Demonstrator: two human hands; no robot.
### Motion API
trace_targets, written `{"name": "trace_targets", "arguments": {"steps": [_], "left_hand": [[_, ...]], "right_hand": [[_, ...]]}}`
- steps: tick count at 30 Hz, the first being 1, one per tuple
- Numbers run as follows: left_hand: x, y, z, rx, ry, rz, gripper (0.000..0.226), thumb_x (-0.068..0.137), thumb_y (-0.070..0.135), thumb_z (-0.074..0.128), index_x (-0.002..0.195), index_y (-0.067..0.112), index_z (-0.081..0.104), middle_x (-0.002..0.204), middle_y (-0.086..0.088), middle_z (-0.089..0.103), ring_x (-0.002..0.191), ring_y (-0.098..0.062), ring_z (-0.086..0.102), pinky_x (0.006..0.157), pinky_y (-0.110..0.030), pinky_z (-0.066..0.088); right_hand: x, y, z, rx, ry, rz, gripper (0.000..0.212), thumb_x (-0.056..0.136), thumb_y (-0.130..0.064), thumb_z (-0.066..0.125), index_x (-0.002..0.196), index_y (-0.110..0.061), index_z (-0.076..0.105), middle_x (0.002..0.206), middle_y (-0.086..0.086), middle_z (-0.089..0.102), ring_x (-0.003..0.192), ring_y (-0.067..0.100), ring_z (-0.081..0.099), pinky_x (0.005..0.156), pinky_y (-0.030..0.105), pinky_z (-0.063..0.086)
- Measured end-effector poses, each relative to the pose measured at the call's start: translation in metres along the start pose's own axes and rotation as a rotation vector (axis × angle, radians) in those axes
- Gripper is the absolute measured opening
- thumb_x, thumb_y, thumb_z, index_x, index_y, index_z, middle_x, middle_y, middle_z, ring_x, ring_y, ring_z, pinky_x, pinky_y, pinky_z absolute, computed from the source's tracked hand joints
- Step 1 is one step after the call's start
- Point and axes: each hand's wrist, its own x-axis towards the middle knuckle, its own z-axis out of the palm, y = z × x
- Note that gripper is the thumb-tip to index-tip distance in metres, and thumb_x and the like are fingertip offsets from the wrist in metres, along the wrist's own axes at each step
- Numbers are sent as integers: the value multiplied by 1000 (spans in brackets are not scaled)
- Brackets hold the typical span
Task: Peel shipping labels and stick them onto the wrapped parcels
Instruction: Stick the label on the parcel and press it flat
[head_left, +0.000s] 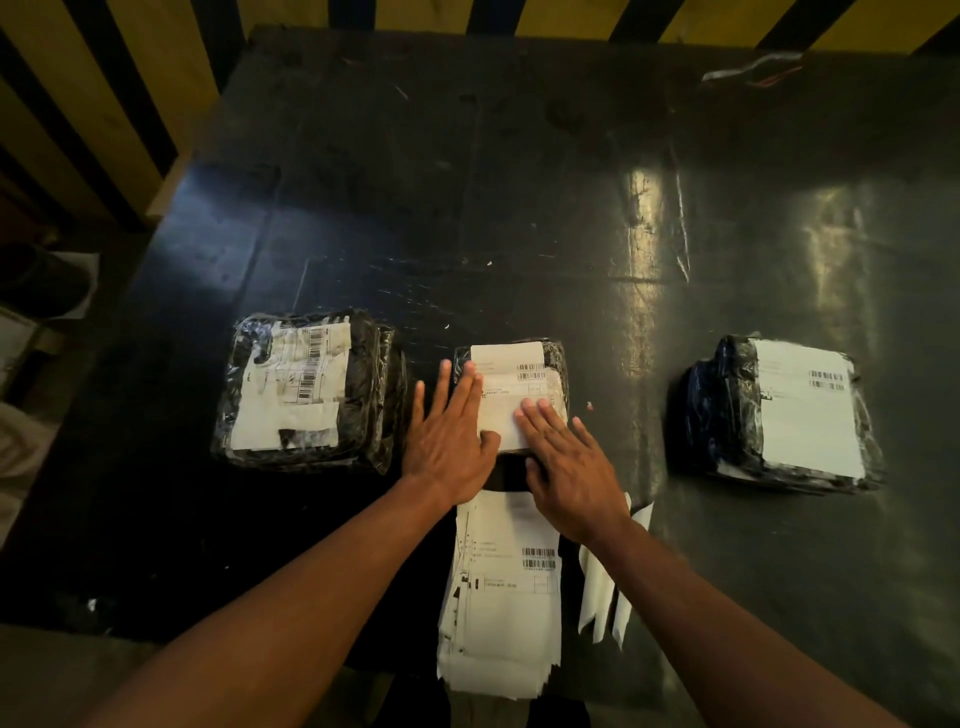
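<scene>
Label stack (501, 613) nearest; flat-fingered hands (449, 441) (569, 467) press middle parcel (511, 400), grip wide.

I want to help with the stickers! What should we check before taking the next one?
1. Label lies on the middle parcel: ok.
2. Both hands flat on it, left hand and right hand: ok.
3. Label edges stuck down all round: cannot tell, the hands cover part.
4. Right parcel has its label: ok.
5. Left parcel has a label: ok, though it looks crinkled.
6. More labels ready on the label stack near the table edge: ok.
</scene>
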Motion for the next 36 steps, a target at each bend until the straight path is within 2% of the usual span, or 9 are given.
{"name": "trace_targets", "arguments": {"steps": [6, 14, 16, 18, 21, 25, 29, 32, 36], "left_hand": [[40, 18, -13, 32, -41, 204, 69, 108, 49, 20, 163, 21, -8, 171, 2, -18, 157, -21, -20, 128, -51, -9], [55, -7, -20, -84, -97, -130, 78, 104, 56, 32, 163, 29, -9, 173, -9, -10, 159, -29, -14, 128, -51, -5], [48, -8, -17, -192, -152, -178, 77, 105, 57, 32, 160, 38, -18, 172, -14, -9, 159, -33, -9, 128, -53, 2], [38, -7, -11, -269, -172, -174, 78, 106, 54, 35, 157, 43, -23, 172, -14, 0, 157, -38, 13, 126, -56, 21], [20, -1, -3, -335, -146, -151, 79, 106, 50, 41, 156, 49, -20, 167, -10, 14, 142, -33, 39, 109, -51, 47], [10, 4, 4, -442, -98, -235, 73, 106, 48, 46, 157, 57, -6, 159, -12, 27, 137, -30, 44, 104, -45, 49], [13, 4, 3, -554, -89, -258, 77, 102, 47, 56, 156, 58, 2, 148, -12, 40, 135, -31, 46, 108, -47, 46], [12, 3, 0, -559, -63, -241, 79, 101, 45, 58, 158, 55, 4, 147, -11, 42, 135, -30, 45, 107, -45, 45], [2, 6, -6, -570, 10, -198, 78, 101, 45, 59, 159, 53, 7, 150, -7, 41, 135, -25, 44, 104, -40, 46]], "right_hand": [[0, 0, 4, -11, -4, -7, 67, 99, -42, 24, 163, -27, 12, 171, -8, 7, 158, 9, -3, 130, 47, 13], [1, -2, 2, 15, 24, 18, 61, 104, -43, 22, 163, -29, 20, 170, -10, 14, 158, 6, 3, 130, 45, 12], [3, -5, -1, 39, 48, 21, 59, 104, -45, 23, 161, -27, 28, 167, -9, 22, 157, 8, 12, 129, 46, 18], [7, -6, -10, 72, 84, 25, 61, 102, -48, 25, 155, -24, 42, 163, -5, 37, 154, 13, 28, 124, 48, 30], [20, -5, -22, 36, 136, 64, 59, 100, -51, 33, 149, -24, 52, 158, 2, 47, 145, 25, 42, 113, 51, 43], [39, 6, -35, 41, -91, 254, 61, 101, -58, 44, 158, -49, 23, 163, 10, 21, 146, 31, 34, 112, 48, 44], [53, 9, -44, 232, -301, 361, 68, 101, -62, 42, 155, -61, 1, 161, 15, 18, 143, 37, 40, 115, 50, 43], [57, 0, -47, 232, -291, 372, 70, 102, -60, 44, 157, -57, 2, 163, 15, 20, 145, 38, 38, 115, 52, 43], [42, -7, -54, 255, -113, 385, 65, 101, -58, 47, 157, -56, 14, 159, 11, 27, 142, 33, 42, 110, 46, 48]]}}
